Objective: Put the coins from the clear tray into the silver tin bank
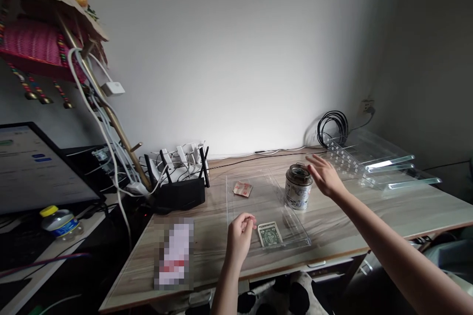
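My left hand [241, 235] hovers at the near left edge of a clear plastic tray [236, 209], fingers pinched on a small reddish thing I cannot make out. A folded dollar bill [270, 234] lies in the tray just right of that hand. My right hand [324, 175] is open, fingers spread, beside the top of a round patterned tin with a slotted lid [297, 188] that stands at the tray's right side. A folded reddish note [243, 188] lies in the tray's far part.
A wooden table [369, 211] carries a blurred pink-and-white packet [174, 254], a black router with chargers [178, 184], clear acrylic racks [373, 165] and a coiled black cable [332, 128]. A monitor [33, 167] and a bottle [61, 222] sit at the left.
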Tool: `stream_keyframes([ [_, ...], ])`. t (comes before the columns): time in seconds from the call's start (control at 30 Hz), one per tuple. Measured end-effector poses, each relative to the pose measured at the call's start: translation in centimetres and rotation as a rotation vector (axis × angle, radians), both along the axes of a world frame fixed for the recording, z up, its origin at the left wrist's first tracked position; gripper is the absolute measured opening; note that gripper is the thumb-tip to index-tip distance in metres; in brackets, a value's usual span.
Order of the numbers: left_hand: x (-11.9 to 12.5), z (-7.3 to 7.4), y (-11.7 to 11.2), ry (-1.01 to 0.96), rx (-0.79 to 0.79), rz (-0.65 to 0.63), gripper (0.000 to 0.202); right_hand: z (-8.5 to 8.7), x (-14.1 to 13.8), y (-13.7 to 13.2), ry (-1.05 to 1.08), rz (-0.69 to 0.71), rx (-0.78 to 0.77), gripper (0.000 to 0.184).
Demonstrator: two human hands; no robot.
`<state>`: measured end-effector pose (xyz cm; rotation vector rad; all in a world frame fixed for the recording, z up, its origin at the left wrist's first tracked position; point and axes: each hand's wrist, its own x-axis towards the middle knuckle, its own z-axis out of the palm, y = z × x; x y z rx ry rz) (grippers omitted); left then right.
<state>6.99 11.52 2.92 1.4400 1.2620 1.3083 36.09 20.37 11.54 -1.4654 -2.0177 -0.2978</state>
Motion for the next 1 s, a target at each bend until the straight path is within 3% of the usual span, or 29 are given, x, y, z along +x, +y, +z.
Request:
stream_keyframes([
  [0.07, 0.0, 0.0, -0.1, -0.003, -0.004, -0.002, 0.022, 0.1, -0.4, 0.1, -0.076, 0.012, -0.103, 0.047],
  [0.23, -0.1, 0.1, -0.3, -0.013, 0.001, 0.006, 0.022, 0.0, -1.3, 0.1, -0.065, -0.085, -0.041, 0.045],
  [0.4, -0.1, 0.2, -0.4, 0.000, 0.020, -0.004, 0.022, 0.3, -1.3, 0.5, -0.091, -0.092, -0.136, 0.046],
  [0.5, -0.1, 0.3, -0.5, 0.019, 0.028, -0.001, 0.020, 0.5, -2.4, -0.4, -0.016, -0.100, -0.036, 0.041],
  [0.57, -0.1, 0.3, -0.5, 0.043, 0.041, 0.007, 0.020, 0.5, -4.3, -1.5, 0.065, -0.050, 0.071, 0.038],
  [0.63, 0.0, 0.4, -0.6, 0.081, 0.072, 0.026, 0.020, 0.1, -7.2, -2.1, 0.086, 0.085, 0.085, 0.037],
  [0.7, 0.0, 0.5, -0.6, 0.127, 0.114, 0.070, 0.020, -1.0, -10.9, -1.7, -0.006, 0.260, -0.047, 0.036],
  [0.77, 0.1, 0.6, -0.7, 0.170, 0.151, 0.147, 0.018, -2.4, -14.8, -0.4, -0.144, 0.349, -0.240, 0.036],
  [0.9, 0.0, 0.8, -0.7, 0.210, 0.184, 0.272, 0.017, -5.1, -20.4, 2.9, -0.331, 0.268, -0.499, 0.064],
  [1.0, -0.1, 0.6, -0.8, 0.191, 0.183, 0.282, 0.018, -5.6, -22.0, 3.9, -0.397, 0.235, -0.568, 0.049],
])
